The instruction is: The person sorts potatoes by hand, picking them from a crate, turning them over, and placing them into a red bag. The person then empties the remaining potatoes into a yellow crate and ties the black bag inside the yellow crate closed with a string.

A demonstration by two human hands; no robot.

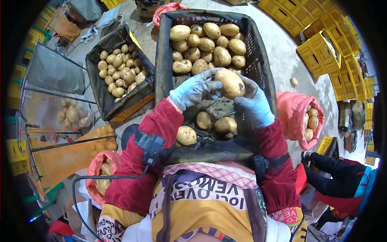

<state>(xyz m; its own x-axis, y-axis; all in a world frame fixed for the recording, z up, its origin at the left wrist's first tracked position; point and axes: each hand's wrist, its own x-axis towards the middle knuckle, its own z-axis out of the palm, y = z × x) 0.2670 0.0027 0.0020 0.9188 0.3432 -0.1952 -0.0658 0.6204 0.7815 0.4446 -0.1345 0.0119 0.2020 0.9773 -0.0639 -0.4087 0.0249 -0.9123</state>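
Between my two hands, above the middle of a large dark-lined crate [163,52], is a big potato [230,83] with a dark spot on its right side. My left hand [198,88], in a blue and grey glove, has its fingers on the potato's left side. Gloved the same way, my right hand [254,101] grips the potato's right side. Many potatoes [221,56] fill the far part of the crate. Several more lie near its close edge, among them a pale one [186,135] at the left.
To the left stands a smaller crate [96,90] of small potatoes. Pink sacks of potatoes [287,117] sit at right and lower left. A metal frame [56,94] holds a mesh bag at far left. Yellow crates [320,54] are at upper right. Another person [338,173] is at lower right.
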